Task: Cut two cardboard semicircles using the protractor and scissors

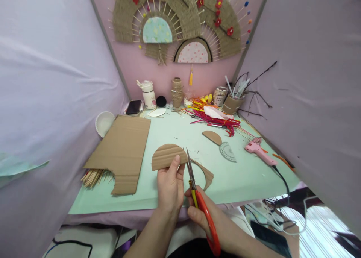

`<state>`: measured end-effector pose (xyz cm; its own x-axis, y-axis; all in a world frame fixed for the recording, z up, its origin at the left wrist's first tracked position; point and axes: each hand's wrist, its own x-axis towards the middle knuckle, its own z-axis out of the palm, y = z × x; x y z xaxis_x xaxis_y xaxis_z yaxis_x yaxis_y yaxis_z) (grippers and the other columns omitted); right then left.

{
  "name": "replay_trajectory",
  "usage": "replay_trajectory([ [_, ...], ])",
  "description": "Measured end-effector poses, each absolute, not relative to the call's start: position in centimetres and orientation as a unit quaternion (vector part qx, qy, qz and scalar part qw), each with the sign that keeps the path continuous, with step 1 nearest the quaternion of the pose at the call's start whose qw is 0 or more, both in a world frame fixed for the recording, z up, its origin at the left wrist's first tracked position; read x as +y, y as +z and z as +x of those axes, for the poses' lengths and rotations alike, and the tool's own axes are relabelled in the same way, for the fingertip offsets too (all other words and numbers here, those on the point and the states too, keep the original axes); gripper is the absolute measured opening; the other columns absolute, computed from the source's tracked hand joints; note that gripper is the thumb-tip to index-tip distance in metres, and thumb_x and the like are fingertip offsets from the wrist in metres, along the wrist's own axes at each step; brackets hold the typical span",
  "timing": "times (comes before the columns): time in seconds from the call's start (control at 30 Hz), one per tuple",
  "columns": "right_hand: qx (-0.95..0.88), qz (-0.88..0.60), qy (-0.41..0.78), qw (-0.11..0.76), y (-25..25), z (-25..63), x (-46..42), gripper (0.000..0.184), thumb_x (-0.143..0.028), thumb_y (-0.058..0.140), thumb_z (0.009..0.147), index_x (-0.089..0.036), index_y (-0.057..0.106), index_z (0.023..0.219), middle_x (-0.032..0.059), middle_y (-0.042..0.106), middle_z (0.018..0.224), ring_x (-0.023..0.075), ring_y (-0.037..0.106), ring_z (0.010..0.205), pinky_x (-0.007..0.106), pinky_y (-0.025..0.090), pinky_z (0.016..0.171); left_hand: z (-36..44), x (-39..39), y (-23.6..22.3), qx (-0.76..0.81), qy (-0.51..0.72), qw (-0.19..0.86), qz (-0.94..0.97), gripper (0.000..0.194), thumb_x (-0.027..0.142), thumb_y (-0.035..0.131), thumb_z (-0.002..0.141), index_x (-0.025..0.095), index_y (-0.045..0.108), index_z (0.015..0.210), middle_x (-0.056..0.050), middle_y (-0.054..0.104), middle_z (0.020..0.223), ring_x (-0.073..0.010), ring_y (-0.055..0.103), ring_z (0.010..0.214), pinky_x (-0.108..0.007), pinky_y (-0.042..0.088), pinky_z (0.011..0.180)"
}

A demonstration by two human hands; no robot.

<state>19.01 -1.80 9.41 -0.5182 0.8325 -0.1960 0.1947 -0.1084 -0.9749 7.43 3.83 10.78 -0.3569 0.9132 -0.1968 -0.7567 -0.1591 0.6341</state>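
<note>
My left hand (171, 184) grips a half-round piece of corrugated cardboard (166, 156) by its lower edge, thumb on top. In my right hand (201, 209) are scissors (207, 213) with red and yellow handles. Their blades are slightly parted and point up beside the right end of the cardboard piece; whether they touch it I cannot tell. Behind the blades, a curved cardboard offcut (208, 175) lies on the table. Farther back are a smaller cardboard half-round (212, 137) and a clear protractor (228, 152).
A large cardboard sheet (129, 149) lies at left over thin wooden sticks (94, 178). At right rests a pink glue gun (259, 151) with its cord. Along the back stand a white bottle (149, 96), a twine spool (177, 92), coloured strands (214, 119) and a pot (231, 103).
</note>
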Motion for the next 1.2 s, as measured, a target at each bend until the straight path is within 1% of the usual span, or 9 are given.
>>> replay_trajectory([
  [0.17,-0.614,-0.424,0.607,0.272,10.0,18.6,-1.5,0.063,-0.08,0.039,0.08,-0.021,0.044,0.101,-0.0008,0.045,0.08,0.0161,0.044,0.071,0.03,0.04,0.067,7.3,3.7,10.5,0.355,0.75,0.548,0.104,0.033,0.017,0.078,0.072,0.019,0.069,0.103,-0.006,0.072,0.105,-0.0155,0.069,0.092,-0.023,0.058,0.076],
  [0.3,-0.612,-0.445,0.601,0.257,10.3,18.4,-1.1,0.061,-0.079,0.037,0.082,-0.02,0.043,0.096,-0.0031,0.045,0.072,0.0143,0.043,0.064,0.029,0.039,0.062,7.3,3.7,10.7,0.354,0.759,0.539,0.096,0.037,0.014,0.078,0.071,0.021,0.069,0.106,-0.005,0.072,0.104,-0.0153,0.069,0.093,-0.022,0.058,0.077],
  [0.4,-0.616,-0.459,0.588,0.254,10.1,18.2,-0.9,0.058,-0.078,0.034,0.084,-0.021,0.043,0.09,-0.0035,0.046,0.069,0.0141,0.045,0.061,0.028,0.039,0.058,7.4,3.7,10.8,0.357,0.759,0.537,0.088,0.035,0.013,0.078,0.071,0.02,0.069,0.104,-0.005,0.073,0.102,-0.0148,0.069,0.091,-0.021,0.058,0.077],
  [0.6,-0.613,-0.471,0.572,0.273,8.7,17.8,-0.8,0.053,-0.074,0.029,0.088,-0.023,0.039,0.082,-0.0053,0.043,0.06,0.0124,0.041,0.051,0.026,0.035,0.048,7.4,3.5,10.8,0.362,0.754,0.542,0.079,0.033,0.014,0.079,0.07,0.019,0.07,0.102,-0.006,0.072,0.1,-0.0146,0.069,0.09,-0.02,0.058,0.074],
  [0.8,-0.595,-0.474,0.571,0.308,7.9,17.5,-0.9,0.054,-0.076,0.028,0.087,-0.023,0.038,0.08,-0.0068,0.035,0.059,0.011,0.037,0.049,0.025,0.035,0.046,7.4,3.5,10.7,0.361,0.749,0.55,0.077,0.034,0.015,0.079,0.069,0.018,0.07,0.102,-0.007,0.072,0.101,-0.015,0.069,0.089,-0.021,0.059,0.073],
  [0.93,-0.585,-0.474,0.576,0.319,7.3,17.6,-0.9,0.055,-0.077,0.029,0.086,-0.023,0.039,0.081,-0.0083,0.032,0.057,0.0094,0.034,0.045,0.024,0.034,0.043,7.5,3.5,10.9,0.36,0.748,0.553,0.072,0.031,0.014,0.078,0.071,0.018,0.07,0.101,-0.006,0.072,0.102,-0.0136,0.069,0.087,-0.019,0.058,0.071],
  [1.1,-0.562,-0.464,0.608,0.315,6.6,17.6,-1.2,0.057,-0.079,0.028,0.084,-0.023,0.037,0.082,-0.0093,0.032,0.056,0.0082,0.034,0.041,0.022,0.033,0.039,7.6,3.3,11.1,0.37,0.739,0.56,0.057,0.027,0.01,0.075,0.072,0.017,0.07,0.099,-0.006,0.072,0.103,-0.0126,0.069,0.085,-0.019,0.059,0.071],
  [1.2,-0.563,-0.463,0.609,0.312,6.4,17.6,-1.3,0.055,-0.077,0.03,0.086,-0.023,0.038,0.083,-0.0102,0.031,0.053,0.008,0.034,0.039,0.021,0.033,0.037,7.6,3.2,11.2,0.369,0.737,0.564,0.054,0.027,0.01,0.074,0.073,0.017,0.07,0.099,-0.005,0.072,0.102,-0.0125,0.069,0.086,-0.019,0.059,0.071],
])
